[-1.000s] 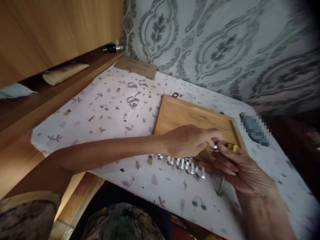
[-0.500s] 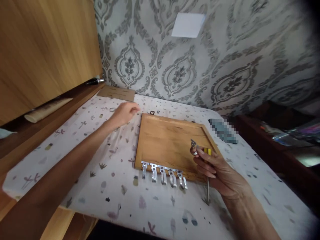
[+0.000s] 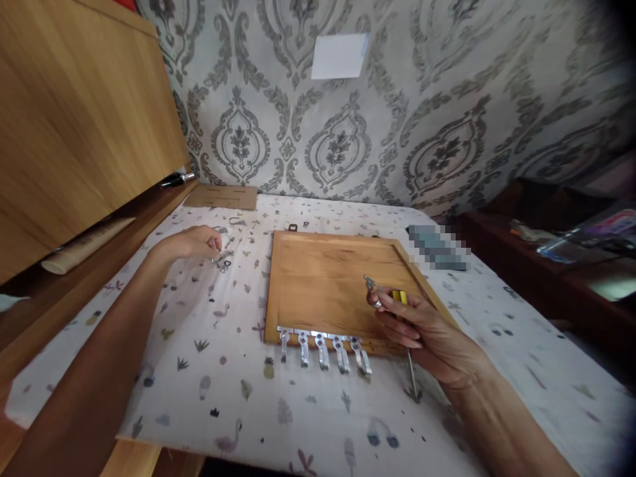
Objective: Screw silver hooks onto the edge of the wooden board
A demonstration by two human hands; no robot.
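Note:
A wooden board (image 3: 328, 278) lies flat on the patterned cloth, with a row of several metal hooks (image 3: 324, 348) along its near edge. My right hand (image 3: 422, 328) rests at the board's near right corner, closed round a yellow-handled screwdriver (image 3: 403, 318) whose shaft points down toward me, and it pinches a small metal piece (image 3: 371, 285) at the fingertips. My left hand (image 3: 191, 242) reaches out to the left of the board, fingers pinched at loose metal hooks (image 3: 222, 260) lying on the cloth.
The table's patterned cloth (image 3: 238, 391) runs to a wallpapered wall. A brown card (image 3: 223, 196) lies at the far left corner. A wooden shelf on the left carries a tube (image 3: 84, 244) and a dark pen (image 3: 176, 179). A blurred flat object (image 3: 437, 246) lies right of the board.
My left hand left the right hand at the board's near edge, swung out to the far left, then drew back to the loose hooks. The right hand stayed put, holding screwdriver and metal piece.

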